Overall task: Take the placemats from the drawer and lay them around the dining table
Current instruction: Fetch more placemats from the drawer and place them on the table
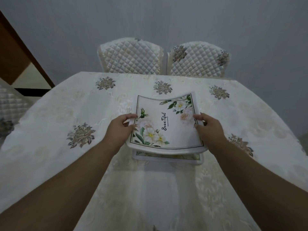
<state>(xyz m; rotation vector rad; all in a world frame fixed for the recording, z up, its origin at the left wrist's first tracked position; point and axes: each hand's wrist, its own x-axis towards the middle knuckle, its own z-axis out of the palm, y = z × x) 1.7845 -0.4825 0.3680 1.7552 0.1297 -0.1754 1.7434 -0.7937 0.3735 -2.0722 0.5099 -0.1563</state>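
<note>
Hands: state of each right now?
Left hand: closed on the left edge of the top placemat.
Right hand: closed on its right edge.

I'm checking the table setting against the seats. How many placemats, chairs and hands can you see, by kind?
Placemats: 2 that can be told apart, the top placemat lifted and bowed between both hands, and a lower placemat flat on the tablecloth; more may hide between them
Quilted chairs: 2, left chair, right chair
Hands: 2, left hand, right hand
Total: 6

Smooth printed placemat point(168, 120); embroidered cloth tablecloth point(66, 105) (slight sheen).
</note>
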